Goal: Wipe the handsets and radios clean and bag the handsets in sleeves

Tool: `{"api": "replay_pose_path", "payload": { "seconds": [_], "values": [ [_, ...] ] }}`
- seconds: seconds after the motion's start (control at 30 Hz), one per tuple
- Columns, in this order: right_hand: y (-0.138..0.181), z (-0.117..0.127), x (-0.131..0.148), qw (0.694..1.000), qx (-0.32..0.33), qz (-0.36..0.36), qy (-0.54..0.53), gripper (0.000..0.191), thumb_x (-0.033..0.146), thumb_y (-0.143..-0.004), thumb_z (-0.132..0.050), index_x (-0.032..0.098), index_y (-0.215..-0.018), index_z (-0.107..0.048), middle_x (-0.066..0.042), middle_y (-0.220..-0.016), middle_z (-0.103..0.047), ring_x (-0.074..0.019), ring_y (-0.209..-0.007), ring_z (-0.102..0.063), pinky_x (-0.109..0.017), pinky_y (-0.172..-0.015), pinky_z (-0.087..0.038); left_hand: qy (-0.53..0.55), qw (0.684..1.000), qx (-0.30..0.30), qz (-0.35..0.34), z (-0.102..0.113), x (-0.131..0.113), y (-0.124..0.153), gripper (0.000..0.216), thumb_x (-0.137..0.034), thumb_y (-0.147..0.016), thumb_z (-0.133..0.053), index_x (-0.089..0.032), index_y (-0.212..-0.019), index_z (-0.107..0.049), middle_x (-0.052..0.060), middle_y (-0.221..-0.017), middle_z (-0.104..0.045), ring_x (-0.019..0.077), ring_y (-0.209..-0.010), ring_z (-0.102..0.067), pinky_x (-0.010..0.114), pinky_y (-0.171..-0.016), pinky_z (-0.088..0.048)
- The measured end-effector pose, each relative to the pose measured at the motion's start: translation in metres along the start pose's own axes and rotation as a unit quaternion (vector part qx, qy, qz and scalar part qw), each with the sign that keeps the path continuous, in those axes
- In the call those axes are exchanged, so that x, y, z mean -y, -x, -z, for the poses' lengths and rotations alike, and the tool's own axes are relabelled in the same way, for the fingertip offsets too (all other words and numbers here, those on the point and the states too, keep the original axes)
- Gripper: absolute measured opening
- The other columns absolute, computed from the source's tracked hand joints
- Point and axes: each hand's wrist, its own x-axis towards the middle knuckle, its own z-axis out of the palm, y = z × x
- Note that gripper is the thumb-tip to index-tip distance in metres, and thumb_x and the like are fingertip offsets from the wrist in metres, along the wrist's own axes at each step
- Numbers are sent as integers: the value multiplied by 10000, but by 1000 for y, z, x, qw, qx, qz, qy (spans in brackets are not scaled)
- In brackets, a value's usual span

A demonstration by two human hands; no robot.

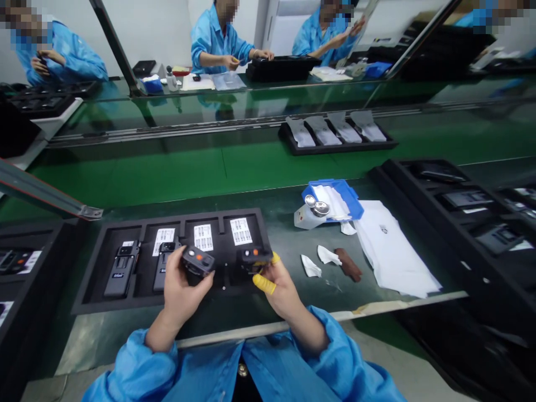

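My left hand (181, 290) grips a small black device with an orange button (197, 261) just above a black foam tray (90, 282). My right hand (277, 286), with yellow finger cots on thumb and a finger, holds a second black device (254, 257) over the tray's right end. Two more black devices (120, 269) lie in the tray's left slots, and white labels (240, 230) lie in its upper slots.
A blue box with white wipes (340, 198), a white dispenser (307, 215), paper scraps (310, 266), a brown strip (348, 264) and a white sheet (389, 248) lie to the right. Black trays flank both sides. Across the green conveyor (167, 167), several people in blue coats work.
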Motion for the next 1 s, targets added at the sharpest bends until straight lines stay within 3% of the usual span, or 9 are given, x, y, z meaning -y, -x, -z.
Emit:
{"api": "replay_pose_path", "payload": {
  "seconds": [0.07,0.17,0.3,0.43,0.5,0.6,0.67,0.77,1.0],
  "values": [
    [0,-1,3,995,12,-58,-76,368,349,-655,-760,274,-974,-592,15,-848,-642,-156,-774,-572,-323,-729,-465,142,978,-7,155,1,-6,-3,691,-261,-526,-825,-225,-1134,-498,48,-1024,-594,197,-891,-622,342,-789,-531],
    [0,-2,9,967,69,-165,-183,275,412,-730,-657,209,-907,-605,5,-736,-604,-126,-600,-499,-277,-539,-418,331,890,29,312,5,-16,-12,619,-362,-471,-865,-198,-1001,-592,7,-846,-604,110,-640,-575,195,-512,-498],
    [-1,-2,15,925,115,-229,-281,348,359,-741,-605,141,-1012,-607,14,-702,-559,-81,-519,-400,-203,-419,-290,484,774,79,400,12,-21,-21,792,-431,-384,-900,-123,-1062,-628,-25,-675,-573,66,-538,-519,126,-413,-461],
    [0,-4,16,914,119,-238,-307,332,313,-773,-531,125,-1040,-594,2,-714,-549,-79,-519,-347,-187,-388,-237,542,723,130,407,20,-11,-17,785,-377,-456,-894,-159,-1152,-605,41,-848,-694,119,-764,-655,115,-583,-539],
    [0,-4,16,915,115,-240,-302,303,313,-779,-508,133,-1005,-602,-4,-720,-551,-84,-527,-333,-188,-387,-239,550,726,158,383,23,-7,-14,709,-343,-588,-830,-227,-1232,-558,81,-1085,-687,169,-963,-657,154,-670,-558],
    [1,-5,16,923,109,-233,-285,301,334,-784,-490,154,-992,-612,-2,-707,-539,-90,-533,-313,-188,-389,-238,504,777,172,337,28,-6,-12,581,-470,-724,-658,-268,-1258,-548,110,-1345,-542,283,-1173,-560,319,-777,-581],
    [1,-6,16,930,103,-227,-272,327,353,-788,-484,158,-1017,-613,-1,-706,-527,-91,-535,-307,-187,-389,-235,449,820,178,306,30,-9,-13,563,-543,-743,-577,-279,-1240,-569,121,-1395,-489,359,-1210,-515,461,-802,-572],
    [2,-6,16,937,94,-222,-254,344,370,-794,-482,161,-1034,-613,-4,-715,-519,-94,-537,-309,-192,-392,-240,375,862,208,271,33,-15,-14,584,-522,-718,-621,-351,-1268,-528,124,-1403,-476,416,-1192,-514,585,-794,-544],
    [3,-6,13,943,84,-213,-241,322,381,-774,-501,181,-986,-638,-3,-714,-534,-90,-530,-325,-189,-398,-259,324,883,219,261,23,-15,-11,1034,-569,-553,-787,-438,-1417,-234,141,-1390,-473,362,-1041,-629,508,-756,-580]
  ]
}}
